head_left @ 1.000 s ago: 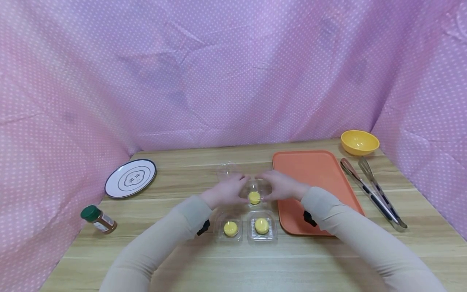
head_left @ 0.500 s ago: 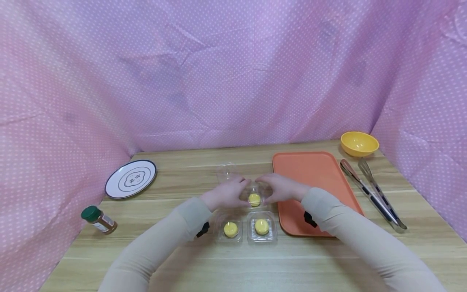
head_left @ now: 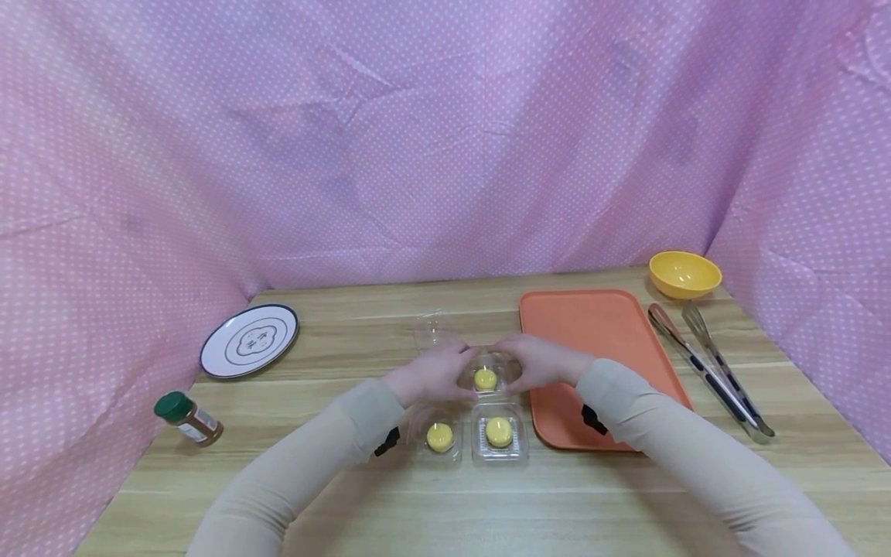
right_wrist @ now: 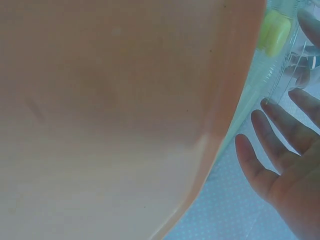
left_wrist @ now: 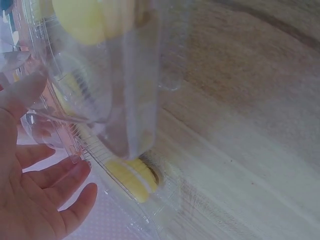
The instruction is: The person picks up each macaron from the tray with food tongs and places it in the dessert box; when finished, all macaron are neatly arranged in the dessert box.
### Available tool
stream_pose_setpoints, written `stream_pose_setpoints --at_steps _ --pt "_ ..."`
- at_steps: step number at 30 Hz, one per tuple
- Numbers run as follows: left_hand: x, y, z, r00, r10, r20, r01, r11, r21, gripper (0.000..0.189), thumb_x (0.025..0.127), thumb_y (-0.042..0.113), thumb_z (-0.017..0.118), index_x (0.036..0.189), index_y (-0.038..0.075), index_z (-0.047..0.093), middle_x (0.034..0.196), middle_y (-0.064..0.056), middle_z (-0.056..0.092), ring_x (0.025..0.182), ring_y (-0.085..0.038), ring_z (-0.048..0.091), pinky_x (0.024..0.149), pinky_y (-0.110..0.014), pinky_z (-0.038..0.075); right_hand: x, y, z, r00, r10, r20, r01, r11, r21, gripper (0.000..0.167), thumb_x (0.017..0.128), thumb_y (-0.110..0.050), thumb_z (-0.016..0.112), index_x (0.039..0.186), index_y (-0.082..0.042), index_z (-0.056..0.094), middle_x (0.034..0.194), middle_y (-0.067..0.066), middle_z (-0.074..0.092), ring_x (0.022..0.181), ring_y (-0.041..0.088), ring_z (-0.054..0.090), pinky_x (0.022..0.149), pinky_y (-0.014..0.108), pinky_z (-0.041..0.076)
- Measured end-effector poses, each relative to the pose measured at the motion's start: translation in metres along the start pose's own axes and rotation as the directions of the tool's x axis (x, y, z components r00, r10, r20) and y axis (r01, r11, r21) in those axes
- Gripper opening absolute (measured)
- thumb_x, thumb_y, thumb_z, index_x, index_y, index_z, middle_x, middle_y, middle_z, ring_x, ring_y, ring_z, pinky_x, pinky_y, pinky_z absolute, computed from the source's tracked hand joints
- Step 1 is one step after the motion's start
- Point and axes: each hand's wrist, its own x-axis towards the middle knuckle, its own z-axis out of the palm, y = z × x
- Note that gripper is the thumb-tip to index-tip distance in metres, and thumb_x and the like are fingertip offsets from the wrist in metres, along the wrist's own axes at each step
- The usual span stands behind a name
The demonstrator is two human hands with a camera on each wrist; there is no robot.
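My left hand and right hand hold a clear plastic box from both sides, thumbs at the front and fingers at the back. A yellow macaron shows inside it. Nearer stand two more clear boxes, with one macaron at left and another macaron at right. Behind the left hand, a raised clear plastic lid is partly covered. In the left wrist view another macaron lies low in clear plastic. Several right fingers spread out beside the plastic edge in the right wrist view.
An orange tray lies just right of the boxes, under the right forearm. Farther right are tongs, a whisk-like metal tool and a yellow bowl. A white plate and green-capped jar stand left.
Both hands stay around the same box. Their fingers shift slightly, and the right hand lowers a little at its back edge. The other things stay where they were.
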Motion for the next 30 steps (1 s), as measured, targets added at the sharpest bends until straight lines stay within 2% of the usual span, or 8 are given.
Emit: stream_pose_setpoints --at_steps 5,12,18,23,26,30 --pt "0.0022 -0.0008 0.0023 1.0 -0.005 0.004 0.005 1.0 0.011 0.08 0.082 0.047 0.069 0.145 0.01 0.036 0.141 -0.013 0.046 0.125 -0.029 0.049 0.106 -0.043 0.041 -0.0011 -0.0014 -0.0012 1.0 0.003 0.015 -0.003 1.0 -0.017 0.072 0.075 -0.028 0.08 0.135 -0.004 0.049 0.135 0.014 0.052 0.122 0.03 0.05 0.102 0.047 0.044" --pt "0.0058 -0.0004 0.0011 1.0 -0.005 0.0 0.005 1.0 -0.015 0.078 0.082 0.044 0.07 0.145 0.013 0.036 0.139 -0.011 0.049 0.122 -0.027 0.052 0.102 -0.043 0.044 -0.0013 0.0009 -0.0014 1.0 -0.006 0.005 0.006 1.0 -0.011 0.07 0.075 -0.023 0.079 0.135 -0.004 0.049 0.131 0.013 0.054 0.111 0.024 0.054 0.095 0.041 0.049" --pt "0.0078 0.001 -0.0025 1.0 0.018 -0.017 -0.019 1.0 -0.014 0.07 0.083 0.036 0.07 0.14 0.009 0.041 0.133 -0.011 0.052 0.118 -0.026 0.053 0.1 -0.041 0.046 0.0003 0.0038 -0.0004 1.0 -0.003 -0.02 0.002 1.0 -0.03 0.07 0.075 -0.023 0.078 0.135 -0.002 0.048 0.129 0.013 0.056 0.104 0.021 0.057 0.09 0.038 0.051" --pt "0.0097 0.0004 -0.0024 1.0 0.018 -0.017 -0.018 1.0 -0.003 0.073 0.083 0.036 0.07 0.141 0.005 0.039 0.136 -0.014 0.05 0.122 -0.027 0.051 0.103 -0.04 0.044 0.0015 0.0039 0.0007 1.0 0.012 -0.025 -0.013 0.999 -0.048 0.072 0.075 -0.024 0.078 0.136 -0.001 0.047 0.129 0.014 0.056 0.106 0.023 0.057 0.093 0.041 0.05" --pt "0.0104 -0.0006 -0.0021 1.0 0.015 -0.013 -0.016 1.0 -0.015 0.075 0.083 0.036 0.071 0.143 0.004 0.038 0.139 -0.015 0.048 0.125 -0.028 0.049 0.106 -0.04 0.041 0.0013 0.0038 0.0008 1.0 0.013 -0.028 -0.014 0.999 -0.052 0.072 0.074 -0.025 0.079 0.135 -0.001 0.048 0.125 0.012 0.058 0.104 0.022 0.058 0.092 0.04 0.051" --pt "0.0096 -0.0016 -0.002 1.0 0.008 -0.009 -0.009 0.999 -0.039 0.078 0.082 0.035 0.072 0.144 0.004 0.036 0.143 -0.015 0.044 0.129 -0.03 0.045 0.108 -0.043 0.038 0.0009 0.0041 0.0008 1.0 0.01 -0.028 -0.011 0.999 -0.038 0.069 0.074 -0.023 0.079 0.132 -0.001 0.05 0.113 0.007 0.062 0.094 0.016 0.059 0.085 0.035 0.053"
